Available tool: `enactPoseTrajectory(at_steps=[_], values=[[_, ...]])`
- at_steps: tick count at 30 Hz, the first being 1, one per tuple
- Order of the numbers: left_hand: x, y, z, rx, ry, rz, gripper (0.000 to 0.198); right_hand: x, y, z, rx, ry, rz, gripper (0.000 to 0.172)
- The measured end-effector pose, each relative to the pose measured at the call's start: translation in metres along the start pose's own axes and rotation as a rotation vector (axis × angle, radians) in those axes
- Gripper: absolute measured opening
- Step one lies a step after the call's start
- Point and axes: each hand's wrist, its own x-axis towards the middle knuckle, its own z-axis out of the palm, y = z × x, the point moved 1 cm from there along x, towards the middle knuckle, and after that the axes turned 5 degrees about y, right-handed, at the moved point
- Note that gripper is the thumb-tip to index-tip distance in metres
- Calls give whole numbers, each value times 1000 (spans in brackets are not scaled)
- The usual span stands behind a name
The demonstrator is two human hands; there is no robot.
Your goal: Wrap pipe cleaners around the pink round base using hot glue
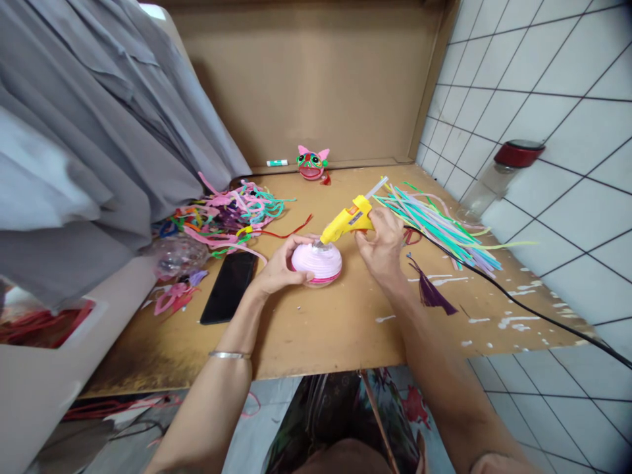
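Note:
My left hand (285,266) holds a round pink ball-like piece (320,264) with a darker pink band low on its side, just above the table. In my right hand (384,240) is a yellow glue gun (348,219), pointing down to the left, a clear glue stick jutting from its rear. The gun's nozzle is at the top of the pink piece, over a small shiny or clear patch; whether it touches cannot be made out.
A black phone (228,288) and a heap of fuzzy stems (237,214) lie left. Straight stems (439,227), a purple tassel (433,289), a glass jar (498,178) and the black cord are right. A decorated pink figure (311,164) and glue tube (277,162) stand behind.

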Motion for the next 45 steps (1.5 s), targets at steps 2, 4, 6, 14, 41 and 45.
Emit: enactPoseTrajectory(at_steps=[2, 4, 6, 14, 41, 45], values=[[0, 1, 1, 6, -1, 3, 64, -1, 0, 1, 5, -5, -9, 24], [0, 2, 1, 12, -4, 7, 65, -2, 0, 1, -2, -10, -16, 25], [0, 2, 1, 15, -4, 11, 65, -2, 0, 2, -15, -11, -20, 25], [0, -2, -1, -1, -6, 2, 68, -1, 2, 0, 8, -5, 0, 25], [1, 0, 1, -56, -35, 17, 63, 3, 10, 2, 30, 35, 109, 19], [1, -2, 1, -72, -42, 38, 62, 3, 11, 2, 38, 34, 116, 18]])
